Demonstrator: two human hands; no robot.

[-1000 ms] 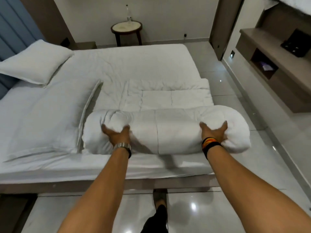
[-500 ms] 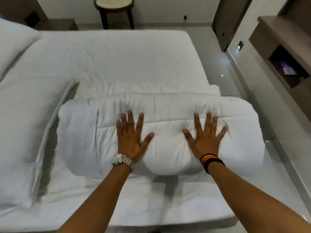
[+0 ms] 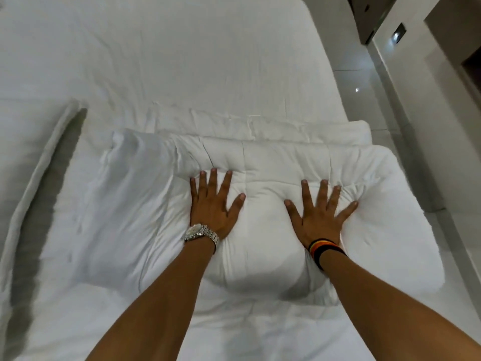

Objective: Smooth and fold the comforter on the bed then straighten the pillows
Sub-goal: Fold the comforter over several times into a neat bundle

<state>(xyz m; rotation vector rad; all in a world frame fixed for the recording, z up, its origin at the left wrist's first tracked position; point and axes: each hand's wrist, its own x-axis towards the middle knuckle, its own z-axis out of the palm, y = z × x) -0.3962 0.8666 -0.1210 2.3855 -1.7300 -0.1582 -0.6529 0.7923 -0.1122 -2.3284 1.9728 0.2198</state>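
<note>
The white comforter [image 3: 135, 217] lies folded into a thick bundle on the near right part of the bed [image 3: 195, 61]. My left hand [image 3: 212, 204], with a metal watch on the wrist, presses flat on its top, fingers spread. My right hand [image 3: 318, 213], with dark and coloured bands on the wrist, presses flat beside it, a little to the right, and dents the padding. Neither hand grips any cloth. A white pillow [image 3: 23, 178] lies flat at the left edge, partly cut off by the frame.
The bed's right edge runs beside a glossy tiled floor [image 3: 364, 82]. A pale wall with a small wall plate [image 3: 399, 36] and dark wood trim stands at the upper right.
A second ago both hands gripped the rolled comforter's near side. They then pushed it over and went flat on top. My head has since moved closer over the bundle.
</note>
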